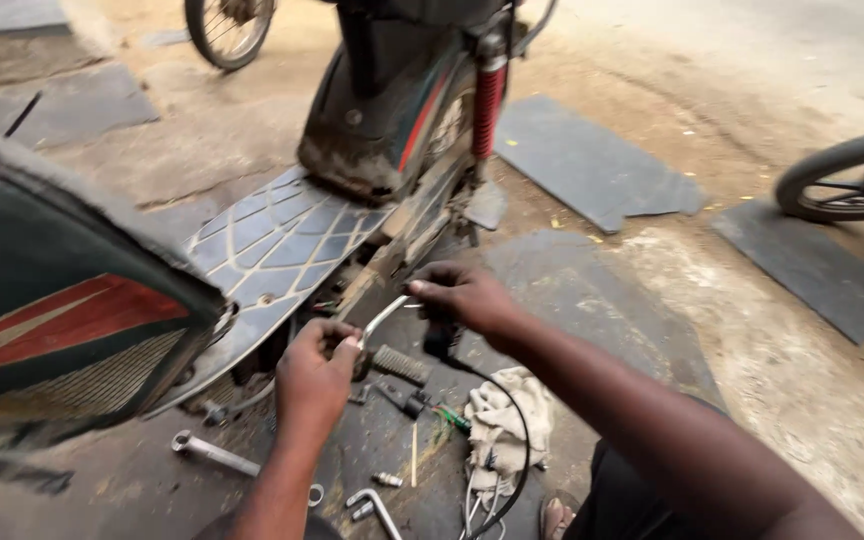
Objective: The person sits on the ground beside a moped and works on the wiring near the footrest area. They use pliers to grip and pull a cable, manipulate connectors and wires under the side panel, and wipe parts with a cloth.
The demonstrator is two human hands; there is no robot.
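Both hands' grip closes on one bent, shiny metal lever (384,318).

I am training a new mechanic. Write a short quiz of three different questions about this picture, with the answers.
1. True or false: the right hand grips the upper end of a slim metal tool.
2. What lies on the ground just right of the rubber footpeg?
A. a helmet
B. a pale rag
C. a tyre pump
3. Fill in: the left hand works at the tool's ____ end, beside the motorcycle.

Key
1. True
2. B
3. lower
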